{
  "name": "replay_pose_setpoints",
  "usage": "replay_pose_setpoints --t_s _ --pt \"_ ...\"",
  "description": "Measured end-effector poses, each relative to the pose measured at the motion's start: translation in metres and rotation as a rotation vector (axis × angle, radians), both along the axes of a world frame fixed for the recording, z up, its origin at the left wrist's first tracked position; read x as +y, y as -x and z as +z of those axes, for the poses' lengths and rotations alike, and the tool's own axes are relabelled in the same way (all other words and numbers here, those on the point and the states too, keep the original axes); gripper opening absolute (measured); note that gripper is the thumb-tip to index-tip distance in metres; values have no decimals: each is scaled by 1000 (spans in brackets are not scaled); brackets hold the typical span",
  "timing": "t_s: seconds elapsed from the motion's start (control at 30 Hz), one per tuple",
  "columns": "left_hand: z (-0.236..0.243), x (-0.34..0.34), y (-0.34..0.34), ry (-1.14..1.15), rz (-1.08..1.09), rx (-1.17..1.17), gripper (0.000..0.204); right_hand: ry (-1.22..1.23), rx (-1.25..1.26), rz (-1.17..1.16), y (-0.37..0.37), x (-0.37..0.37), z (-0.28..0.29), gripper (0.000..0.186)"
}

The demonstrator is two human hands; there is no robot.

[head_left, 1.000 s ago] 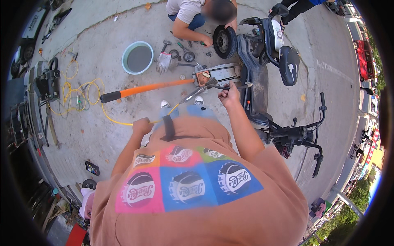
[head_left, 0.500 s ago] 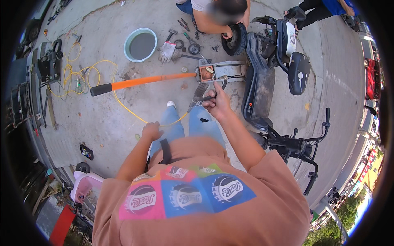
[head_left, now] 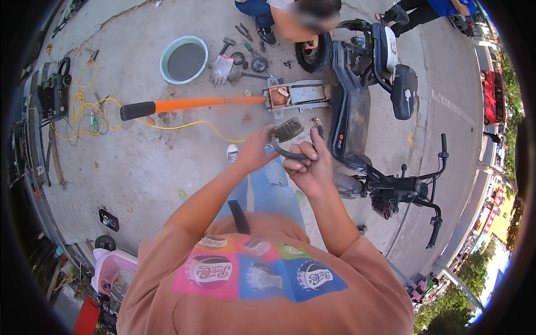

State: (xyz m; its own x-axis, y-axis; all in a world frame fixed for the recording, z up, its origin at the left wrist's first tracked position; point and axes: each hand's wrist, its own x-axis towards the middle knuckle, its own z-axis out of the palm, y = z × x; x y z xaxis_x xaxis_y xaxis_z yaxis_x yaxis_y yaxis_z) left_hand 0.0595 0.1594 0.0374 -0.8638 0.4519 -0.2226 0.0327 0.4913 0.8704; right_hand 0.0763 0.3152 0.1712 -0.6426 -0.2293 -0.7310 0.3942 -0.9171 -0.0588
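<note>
My left hand [head_left: 258,149] is closed on a tire inflator [head_left: 288,129] with a dark ribbed head, held above my legs. A yellow air hose [head_left: 215,127] runs across the ground to that hand. From the inflator a short black hose [head_left: 289,153] curves over to my right hand [head_left: 310,167], whose fingers are wrapped round it. The hose's brass end fitting [head_left: 316,120] sticks up past my right fingertips. A floor jack [head_left: 301,96] with an orange handle lies just beyond both hands, its end beside the electric scooter [head_left: 350,117].
A crouching person [head_left: 287,19] has hands at a scooter wheel [head_left: 315,53]. A water basin [head_left: 184,60], gloves [head_left: 223,70] and a hammer [head_left: 226,44] lie at the far left. Handlebars [head_left: 410,187] stand at my right. Another person [head_left: 410,14] stands far right.
My left hand has come up from my hip to the inflator, drawing the yellow hose with it. My right hand has shifted slightly right and nearer, still holding the black hose.
</note>
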Motion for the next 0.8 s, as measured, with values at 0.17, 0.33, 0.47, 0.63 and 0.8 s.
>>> replay_pose_setpoints --t_s 0.17,0.33,0.47,0.63,0.8 --pt "-20 -16 -24 58 65 -24 48 58 52 -7 -18 -8 13 63" --pt "-26 -26 -48 11 154 -134 36 -201 159 84 -11 11 -12 61" --pt "-60 -25 -74 54 248 -144 36 -420 170 145 1 32 -55 53" --pt "-112 3 -89 75 321 -111 39 -490 105 108 8 69 -139 44" --pt "-131 37 -72 -4 125 -178 45 -568 191 192 9 91 -218 50"
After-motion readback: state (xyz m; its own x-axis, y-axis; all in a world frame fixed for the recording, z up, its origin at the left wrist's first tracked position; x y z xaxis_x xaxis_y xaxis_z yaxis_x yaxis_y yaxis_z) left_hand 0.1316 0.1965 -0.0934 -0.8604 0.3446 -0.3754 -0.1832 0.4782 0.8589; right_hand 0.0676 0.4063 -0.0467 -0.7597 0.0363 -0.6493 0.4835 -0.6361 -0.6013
